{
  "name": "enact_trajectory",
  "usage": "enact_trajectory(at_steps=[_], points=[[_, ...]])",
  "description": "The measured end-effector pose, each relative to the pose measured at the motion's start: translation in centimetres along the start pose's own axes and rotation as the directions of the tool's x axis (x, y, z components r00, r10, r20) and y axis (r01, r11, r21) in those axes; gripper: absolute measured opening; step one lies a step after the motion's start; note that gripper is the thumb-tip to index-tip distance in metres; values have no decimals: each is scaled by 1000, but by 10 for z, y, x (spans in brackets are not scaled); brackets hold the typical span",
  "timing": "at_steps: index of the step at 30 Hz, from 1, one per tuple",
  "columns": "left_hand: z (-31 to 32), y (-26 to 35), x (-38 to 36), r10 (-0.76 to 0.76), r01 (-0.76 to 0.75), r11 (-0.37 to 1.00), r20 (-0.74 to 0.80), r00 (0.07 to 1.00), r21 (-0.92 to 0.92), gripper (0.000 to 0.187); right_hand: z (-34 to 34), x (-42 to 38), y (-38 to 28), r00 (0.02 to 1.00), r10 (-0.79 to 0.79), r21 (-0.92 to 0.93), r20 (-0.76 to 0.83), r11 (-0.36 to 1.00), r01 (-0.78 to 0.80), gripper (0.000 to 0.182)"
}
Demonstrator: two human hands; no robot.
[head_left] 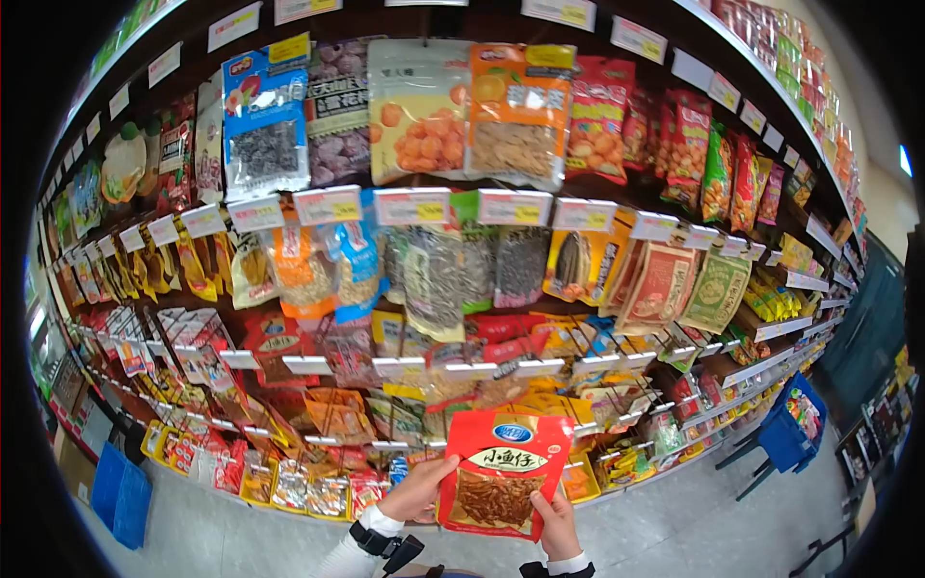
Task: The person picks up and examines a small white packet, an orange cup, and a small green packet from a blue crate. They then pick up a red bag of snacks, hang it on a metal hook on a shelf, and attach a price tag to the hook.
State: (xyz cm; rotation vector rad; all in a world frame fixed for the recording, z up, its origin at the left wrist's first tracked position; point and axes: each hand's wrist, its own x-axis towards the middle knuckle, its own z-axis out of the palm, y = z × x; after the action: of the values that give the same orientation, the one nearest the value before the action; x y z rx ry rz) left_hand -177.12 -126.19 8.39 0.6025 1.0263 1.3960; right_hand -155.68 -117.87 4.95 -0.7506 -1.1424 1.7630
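Between my two hands is a red snack packet (506, 433) with a blue oval logo and a clear window showing brown dried fish. My left hand (416, 489) grips its left edge, thumb on the front. At the lower right edge, my right hand (555, 525) pinches it, the thumb over the front and the other fingers mostly behind. The packet is held nearly upright, tilted slightly, in front of the lower shelves. A similar red packet (275, 342) hangs on the shelf to the left.
Hanging snack bags fill the rack, among them a blue bag (265, 120) and an orange bag (518, 116). Price tags (412, 206) line the shelf edges. A blue bin (120, 496) stands on the floor at left, and a blue basket (788, 424) at right.
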Motion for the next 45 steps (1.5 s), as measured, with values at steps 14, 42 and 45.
enact_trajectory(at_steps=[14,42,45], points=[[-176,90,-73,-209,220,912,-70,976,346,57,173,-12,72,993,115,-61,-2,992,-115,22],[-276,109,-80,-34,-218,820,425,904,529,45,254,-25,117,997,-41,-108,-70,994,33,22],[-301,152,-101,-224,-149,737,447,866,659,46,285,-31,132,998,-33,-180,-54,983,23,23]])
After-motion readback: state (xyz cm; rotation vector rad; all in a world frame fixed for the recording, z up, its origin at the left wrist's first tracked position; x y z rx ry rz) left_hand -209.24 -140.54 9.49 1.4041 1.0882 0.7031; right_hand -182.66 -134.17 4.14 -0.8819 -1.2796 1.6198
